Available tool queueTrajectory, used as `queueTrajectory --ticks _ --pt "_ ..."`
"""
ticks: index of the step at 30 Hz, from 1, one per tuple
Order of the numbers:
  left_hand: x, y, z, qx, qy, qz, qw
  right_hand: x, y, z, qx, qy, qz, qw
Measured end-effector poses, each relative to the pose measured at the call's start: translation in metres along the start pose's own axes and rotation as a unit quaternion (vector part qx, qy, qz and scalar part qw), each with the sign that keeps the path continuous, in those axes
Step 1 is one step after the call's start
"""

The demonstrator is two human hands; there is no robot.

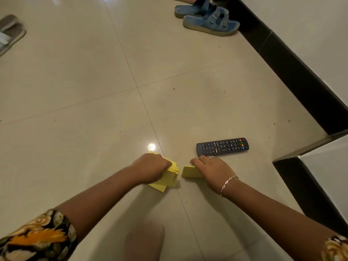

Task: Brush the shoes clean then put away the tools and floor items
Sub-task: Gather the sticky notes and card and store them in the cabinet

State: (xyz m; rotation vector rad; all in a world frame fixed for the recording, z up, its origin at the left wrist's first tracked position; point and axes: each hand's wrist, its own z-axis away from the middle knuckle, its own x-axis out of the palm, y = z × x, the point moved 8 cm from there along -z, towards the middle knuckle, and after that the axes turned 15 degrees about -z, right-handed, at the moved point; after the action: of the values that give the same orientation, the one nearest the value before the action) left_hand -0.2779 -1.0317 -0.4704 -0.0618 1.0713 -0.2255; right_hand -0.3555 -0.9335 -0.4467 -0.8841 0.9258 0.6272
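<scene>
The left hand grips one yellow paper bunch. The right hand holds a second yellow stack. One remote and two blue sandals lie on the floor.

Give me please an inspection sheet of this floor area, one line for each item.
Surface: glossy beige tile floor, dark specks scattered.
Job's things: blue sandals beside the black skirting; grey slipper at left edge; no brush seen.
Clutter: remote control on the floor, buttons up.
Grippers: left hand grips yellow stack; right hand covers yellow piece, its grip unclear.
Cables: nothing seen.
Surroundings: white wall above the skirting.
</scene>
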Motion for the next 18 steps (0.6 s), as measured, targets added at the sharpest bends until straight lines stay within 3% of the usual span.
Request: queueTrajectory --ticks 1,2,3,4,7,16,18 --pt "0.023 0.018 0.025 -0.087 -0.005 0.033 0.996 0.002 0.005 -0.001 0.020 -0.016 -0.008 1.000" --pt "0.054 0.037 0.057 -0.163 -0.106 0.133 0.972 0.003 0.006 -0.002 0.030 -0.028 -0.005 0.999" --pt "0.090 0.069 0.082 -0.182 -0.167 0.223 0.943 0.001 0.005 -0.002 0.029 -0.027 -0.003 0.999" --pt "0.114 0.087 0.092 -0.201 -0.115 0.282 0.931 0.001 0.005 -0.002 0.026 -0.022 -0.006 0.999" --pt "0.131 0.083 0.095 -0.229 -0.103 0.240 0.938 0.002 0.006 -0.003 0.024 -0.014 -0.007 1.000" --pt "0.150 0.077 0.085 -0.237 -0.163 0.353 0.890 0.005 0.009 -0.005 0.038 -0.011 -0.002 0.999" --pt "0.148 0.073 0.090 -0.251 -0.157 0.330 0.896 0.004 0.008 -0.005 0.039 -0.014 0.005 0.999"
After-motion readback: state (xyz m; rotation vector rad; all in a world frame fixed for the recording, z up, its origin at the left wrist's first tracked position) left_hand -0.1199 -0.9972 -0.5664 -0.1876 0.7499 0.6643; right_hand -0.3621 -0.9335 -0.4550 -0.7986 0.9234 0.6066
